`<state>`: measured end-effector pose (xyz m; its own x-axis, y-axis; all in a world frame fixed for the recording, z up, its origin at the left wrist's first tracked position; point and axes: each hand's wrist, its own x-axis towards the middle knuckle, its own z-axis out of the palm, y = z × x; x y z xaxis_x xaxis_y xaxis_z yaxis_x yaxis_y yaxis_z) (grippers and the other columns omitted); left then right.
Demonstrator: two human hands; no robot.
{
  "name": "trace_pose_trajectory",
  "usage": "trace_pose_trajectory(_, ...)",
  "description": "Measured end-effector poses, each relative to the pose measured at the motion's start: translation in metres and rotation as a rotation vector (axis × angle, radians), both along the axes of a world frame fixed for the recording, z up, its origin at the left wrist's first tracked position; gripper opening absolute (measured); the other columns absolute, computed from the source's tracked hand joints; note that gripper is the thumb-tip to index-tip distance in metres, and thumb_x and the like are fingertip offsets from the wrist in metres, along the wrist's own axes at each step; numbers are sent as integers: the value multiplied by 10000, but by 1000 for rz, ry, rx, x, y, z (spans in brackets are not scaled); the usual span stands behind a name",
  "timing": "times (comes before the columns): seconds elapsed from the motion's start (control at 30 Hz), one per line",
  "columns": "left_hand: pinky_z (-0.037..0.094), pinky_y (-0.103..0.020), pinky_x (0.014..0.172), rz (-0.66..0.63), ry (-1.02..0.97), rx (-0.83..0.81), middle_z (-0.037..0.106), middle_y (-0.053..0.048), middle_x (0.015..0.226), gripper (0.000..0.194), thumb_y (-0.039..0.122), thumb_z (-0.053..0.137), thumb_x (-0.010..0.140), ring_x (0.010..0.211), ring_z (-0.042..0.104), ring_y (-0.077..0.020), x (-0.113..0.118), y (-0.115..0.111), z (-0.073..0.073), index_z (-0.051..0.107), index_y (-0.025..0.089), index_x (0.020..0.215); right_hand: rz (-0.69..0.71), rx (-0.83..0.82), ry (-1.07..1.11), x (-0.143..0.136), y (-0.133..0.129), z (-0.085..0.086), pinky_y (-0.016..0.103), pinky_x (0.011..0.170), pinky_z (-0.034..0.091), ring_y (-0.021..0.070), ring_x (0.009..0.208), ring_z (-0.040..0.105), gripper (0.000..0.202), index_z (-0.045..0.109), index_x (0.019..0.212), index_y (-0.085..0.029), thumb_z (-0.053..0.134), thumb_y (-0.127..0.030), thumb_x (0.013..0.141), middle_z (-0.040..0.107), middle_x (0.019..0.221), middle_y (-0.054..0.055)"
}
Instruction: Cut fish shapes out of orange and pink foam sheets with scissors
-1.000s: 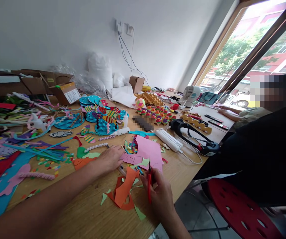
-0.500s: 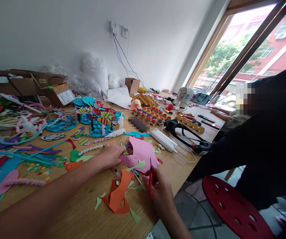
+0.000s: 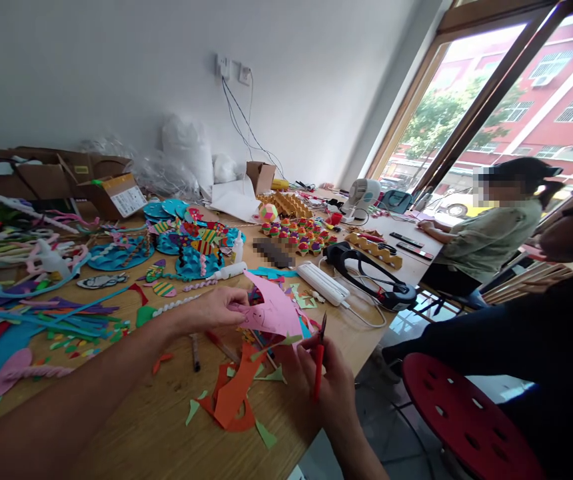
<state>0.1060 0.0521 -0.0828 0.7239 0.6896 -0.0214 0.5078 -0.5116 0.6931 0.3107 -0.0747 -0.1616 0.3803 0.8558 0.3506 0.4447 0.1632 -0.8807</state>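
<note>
A sheet of pink paper (image 3: 277, 308) with drawn lines is tilted up off the wooden table. My left hand (image 3: 219, 307) pinches its left edge between thumb and fingers. In my right hand (image 3: 334, 377) is a pair of red-handled scissors (image 3: 319, 363), dark tips pointing up. The fingers of this hand are at the sheet's lower right corner; whether they grip it too, I cannot tell. Beneath and in front of the sheet lie cut orange paper scraps (image 3: 239, 387) and light green scraps (image 3: 265, 433). A dark marker (image 3: 195, 353) lies below my left wrist.
Blue plate crafts with paper fish (image 3: 199, 263) and glue bottles (image 3: 237, 248) stand behind my left hand. A white power strip (image 3: 324, 283) and a black-framed object (image 3: 371, 277) lie right. A red stool (image 3: 466, 413) and a dark-clothed person (image 3: 556, 320) are beside the table; another person sits beyond.
My left hand now has the pink sheet raised from the table. My right hand with the scissors has shifted slightly right. The dark-clothed person has moved right, uncovering the seated person.
</note>
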Motion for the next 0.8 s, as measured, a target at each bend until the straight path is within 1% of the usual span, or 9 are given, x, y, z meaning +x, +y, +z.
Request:
trace_pose_trajectory(0.07, 358, -247, 589, 7, -52, -29, 466, 35, 691, 138, 292, 496, 716, 680, 487, -158, -5, -3, 5, 414, 213, 636, -13, -2, 20, 6, 1, 0, 259, 546, 434, 172, 590, 565, 260, 583, 806, -200, 605, -459, 819, 618, 669, 4)
trace_pose_trajectory(0.13, 411, -272, 670, 14, -88, -44, 568, -3, 818, 165, 340, 511, 748, 800, 547, -197, -10, -5, 11, 450, 207, 671, -16, -20, 42, 12, 3, 0, 264, 563, 422, 166, 596, 541, 279, 589, 808, -192, 605, -470, 821, 590, 660, -3)
trace_pose_trajectory(0.23, 436, -331, 824, 15, -124, -84, 644, -63, 1057, 168, 341, 546, 750, 1029, 564, -271, -16, -9, 20, 468, 205, 692, 11, -63, 127, 15, 5, 2, 256, 519, 388, 151, 548, 489, 334, 595, 802, -182, 607, -516, 805, 535, 607, -24)
trace_pose_trajectory(0.33, 400, -387, 948, -21, -164, -153, 638, -95, 1224, 171, 312, 568, 746, 1217, 496, -322, -19, -13, 28, 448, 213, 676, 51, -100, 241, 14, 7, 5, 243, 465, 345, 135, 492, 439, 389, 605, 773, -175, 607, -564, 784, 492, 550, -38)
trace_pose_trajectory(0.43, 353, -421, 1019, -35, -187, -169, 587, -114, 1347, 216, 314, 578, 749, 1338, 397, -332, -21, -16, 34, 407, 225, 652, 59, -86, 300, 11, 9, 7, 242, 476, 345, 138, 508, 446, 408, 630, 760, -172, 587, -575, 800, 494, 550, -28)
trace_pose_trajectory(0.57, 355, -439, 1024, -31, -212, -195, 514, -134, 1436, 237, 323, 592, 733, 1384, 345, -340, -22, -22, 39, 389, 233, 648, 114, -106, 360, 10, 14, 7, 248, 488, 363, 142, 513, 455, 453, 615, 739, -174, 579, -623, 786, 497, 551, -19)
trace_pose_trajectory(0.7, 350, -438, 1024, -24, -251, -206, 522, -134, 1431, 225, 302, 584, 730, 1400, 324, -328, -21, -27, 44, 387, 236, 643, 194, -169, 463, 7, 17, 7, 262, 510, 371, 151, 522, 465, 457, 560, 702, -200, 538, -644, 807, 519, 555, -9)
trace_pose_trajectory(0.8, 330, -434, 1037, -40, -250, -173, 533, -117, 1421, 224, 286, 579, 750, 1409, 307, -314, -23, -28, 45, 389, 234, 643, 261, -163, 546, 4, 18, 10, 286, 515, 395, 160, 507, 453, 474, 588, 692, -211, 461, -638, 853, 529, 561, 5)
